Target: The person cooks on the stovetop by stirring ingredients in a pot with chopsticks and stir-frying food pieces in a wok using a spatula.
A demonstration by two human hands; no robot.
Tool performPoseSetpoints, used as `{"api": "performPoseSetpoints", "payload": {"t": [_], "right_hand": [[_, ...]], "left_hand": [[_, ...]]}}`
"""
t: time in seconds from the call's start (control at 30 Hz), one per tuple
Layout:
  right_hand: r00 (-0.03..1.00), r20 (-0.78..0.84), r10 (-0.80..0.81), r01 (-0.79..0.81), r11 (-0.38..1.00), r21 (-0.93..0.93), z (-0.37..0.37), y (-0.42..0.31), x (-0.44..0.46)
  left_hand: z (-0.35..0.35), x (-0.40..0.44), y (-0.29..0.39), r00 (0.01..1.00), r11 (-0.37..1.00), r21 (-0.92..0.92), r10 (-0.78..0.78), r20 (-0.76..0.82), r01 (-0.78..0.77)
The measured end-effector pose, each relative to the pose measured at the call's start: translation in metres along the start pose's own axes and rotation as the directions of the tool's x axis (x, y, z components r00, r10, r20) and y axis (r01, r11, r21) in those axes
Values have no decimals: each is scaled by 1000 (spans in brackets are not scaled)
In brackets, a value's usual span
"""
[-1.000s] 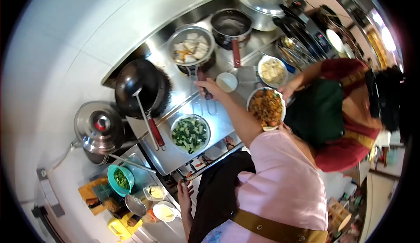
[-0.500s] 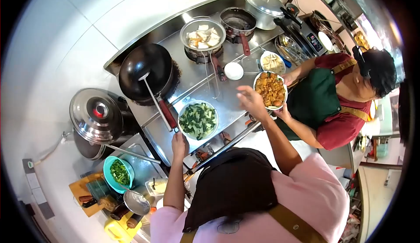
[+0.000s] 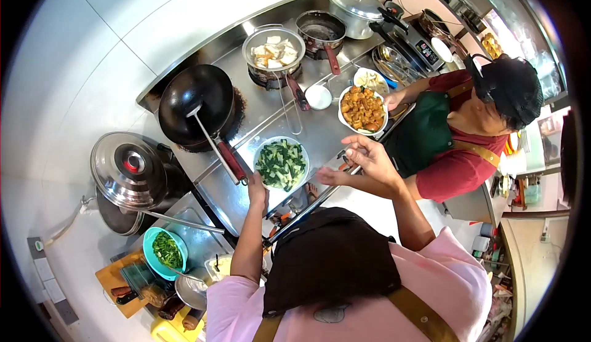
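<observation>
My left hand (image 3: 257, 193) is at the lower left rim of a white bowl (image 3: 303, 168) of chopped leafy greens (image 3: 280, 162). Its fingers appear to grip the rim, though they are partly hidden. My right hand (image 3: 374, 160) is raised at the counter's front edge, fingers apart and holding nothing. Beside it, a co-worker's hand (image 3: 332, 176) stretches towards the bowl of greens. The co-worker's other hand (image 3: 394, 100) holds a white bowl of browned, sauced chunks (image 3: 363, 109). A black wok (image 3: 197, 99) with a metal spatula (image 3: 209, 136) in it sits to the left.
A strainer of pale chunks (image 3: 274, 54) rests over a pan, with another pan (image 3: 321, 27) and a pressure cooker (image 3: 357, 10) behind. A small white bowl (image 3: 318, 97) stands mid-counter. At lower left are a lidded pot (image 3: 130, 170) and a turquoise bowl (image 3: 149, 248).
My left hand has moved up to the greens bowl's rim, and the bowl has shifted slightly right. My right hand has drawn back. The co-worker's one hand has left the sauced dish and reaches out.
</observation>
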State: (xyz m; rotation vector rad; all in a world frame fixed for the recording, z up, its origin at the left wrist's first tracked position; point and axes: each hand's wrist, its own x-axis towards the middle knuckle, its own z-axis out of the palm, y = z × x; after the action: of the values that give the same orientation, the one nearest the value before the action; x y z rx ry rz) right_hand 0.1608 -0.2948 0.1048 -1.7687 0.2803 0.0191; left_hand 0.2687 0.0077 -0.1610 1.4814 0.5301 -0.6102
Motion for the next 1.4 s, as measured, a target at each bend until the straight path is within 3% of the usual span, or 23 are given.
{"api": "performPoseSetpoints", "payload": {"t": [0.07, 0.2, 0.27, 0.37, 0.4, 0.5, 0.53, 0.57, 0.63, 0.77, 0.9, 1.1, 1.17, 1.2, 1.3, 1.37, 1.4], "right_hand": [[999, 24, 27, -27, 999, 24, 1, 1, 2], [997, 77, 8, -12, 999, 40, 8, -13, 3], [994, 104, -28, 26, 999, 20, 13, -13, 4], [990, 142, 14, -18, 999, 26, 22, -2, 5], [981, 174, 90, -115, 983, 144, 26, -5, 4], [976, 220, 4, -34, 991, 133, 36, 18, 9], [970, 242, -28, 34, 999, -20, 40, 26, 14], [957, 285, 55, -98, 985, 140, 47, 32, 13], [953, 303, 1, 17, 998, -54, 54, 25, 17], [953, 301, -34, 27, 999, 26, 80, 18, 27], [983, 180, -23, 51, 987, -154, 91, -6, 40], [996, 89, 9, 0, 995, -103, 98, 24, 66], [972, -41, -231, 187, 867, -462, 99, 31, 73], [986, -58, -154, 114, 893, -435, 102, 27, 78], [982, 156, -106, 156, 924, -351, 147, 22, 103], [973, 207, -107, 196, 854, -482, 217, 44, 127], [968, 250, -34, 173, 810, -561, 241, 22, 127]], "left_hand": [[3, 4, -10, 997, 998, 54, -41, 62, 38], [17, -5, -12, 1000, 997, -76, -17, -15, 16], [10, -10, -10, 1000, 999, -42, -24, 11, 25], [-5, -10, -20, 999, 995, -96, 9, 43, -5], [-8, -14, -21, 999, 991, -130, 27, 46, -21], [-19, -22, -28, 1000, 987, -163, 8, 17, -5], [-27, -20, -35, 1000, 989, -150, 13, 13, -11], [-32, -19, -43, 1000, 990, -137, 19, 10, -17], [-38, -36, -43, 999, 989, -149, 13, 43, -7], [-49, -51, -53, 999, 996, -94, 7, 34, -4], [-57, -59, -66, 1000, 999, -32, 9, -8, -10], [-77, -59, -81, 999, 998, -62, 22, -46, -25], [-82, -68, -74, 997, 994, -90, 49, -62, -55], [-84, -71, -68, 997, 994, -96, 48, -67, -55], [-88, -77, -48, 994, 979, -179, 85, -63, -95], [-81, -84, -26, 992, 956, -266, 119, -46, -127], [-76, -83, -18, 989, 918, -367, 149, -23, -147]]}}
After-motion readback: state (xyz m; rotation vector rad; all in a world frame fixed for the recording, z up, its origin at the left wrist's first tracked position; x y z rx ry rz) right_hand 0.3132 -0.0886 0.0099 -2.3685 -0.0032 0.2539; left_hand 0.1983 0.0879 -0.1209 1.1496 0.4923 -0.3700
